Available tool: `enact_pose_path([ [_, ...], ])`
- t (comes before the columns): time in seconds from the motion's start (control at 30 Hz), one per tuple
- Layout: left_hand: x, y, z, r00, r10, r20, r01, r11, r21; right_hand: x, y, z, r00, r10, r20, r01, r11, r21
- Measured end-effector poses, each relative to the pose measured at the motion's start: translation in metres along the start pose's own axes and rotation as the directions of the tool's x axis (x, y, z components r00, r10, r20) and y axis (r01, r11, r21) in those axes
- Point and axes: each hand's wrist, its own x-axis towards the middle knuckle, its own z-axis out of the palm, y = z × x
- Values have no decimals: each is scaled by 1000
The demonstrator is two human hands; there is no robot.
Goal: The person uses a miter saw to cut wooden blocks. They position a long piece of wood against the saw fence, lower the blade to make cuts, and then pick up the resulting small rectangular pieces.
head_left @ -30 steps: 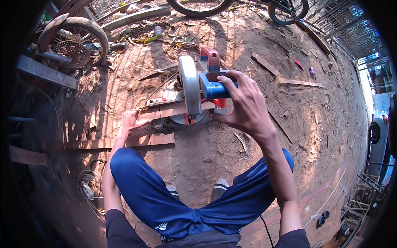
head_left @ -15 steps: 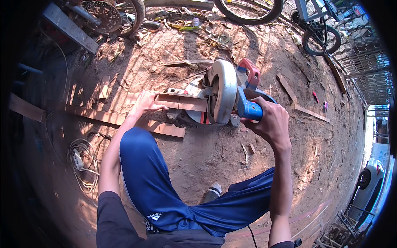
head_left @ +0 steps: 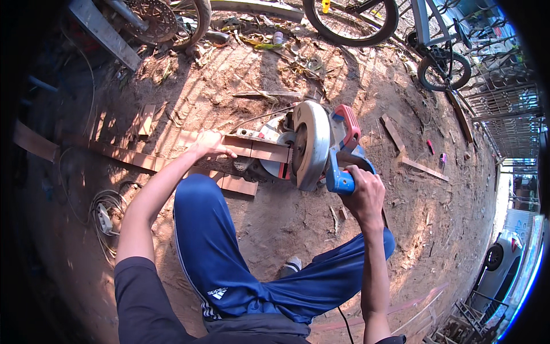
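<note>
- The saw (head_left: 312, 146) sits on the dirt in front of the person. It has a big, round, grey-white cover, scuffed and dusty. Its front handle (head_left: 342, 182) is blue, and its back handle (head_left: 347, 126) is red.
- The plank (head_left: 269, 151) lies flat across the saw's base, left of the cover. It is reddish brown, with a thin dark line across it.
- The right hand (head_left: 367, 198) is curled tight around the blue handle.
- The left hand (head_left: 208, 143) rests on the plank, thumb sticking out to the right. I cannot tell if it is pinching the wood.
- The blue trousers (head_left: 220, 246) have white letters and a white striped mark on one leg. A dark mark on the saw's cover is too small to make out.
- I count one saw, one plank on it, and two hands.
- On the right, two thin wood strips (head_left: 425, 169) make a corner near two small pink things (head_left: 443, 159).
- On the left is one coil of cable (head_left: 96, 202) with one white socket box (head_left: 105, 219).
- One car (head_left: 495, 272) is far right.
</note>
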Motion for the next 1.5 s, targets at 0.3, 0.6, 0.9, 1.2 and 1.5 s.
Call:
enact_pose_path([
  [0.3,9,13,-22,950,-50,308,49,999,10,-48,-13,65,986,44,-161,-45,999,-2],
  [0.6,12,18,6,980,-186,66,190,979,-67,-58,-17,75,979,66,-195,-64,998,18],
  [0.9,18,22,14,977,-213,-28,209,972,-108,-67,-16,94,966,72,-248,-71,997,9],
  [1.2,49,-25,62,981,-196,-7,195,977,-90,-61,-25,86,975,61,-214,-59,998,16],
  [1.5,28,3,32,986,-118,-120,98,983,-156,-62,-16,85,977,52,-205,-51,999,12],
])
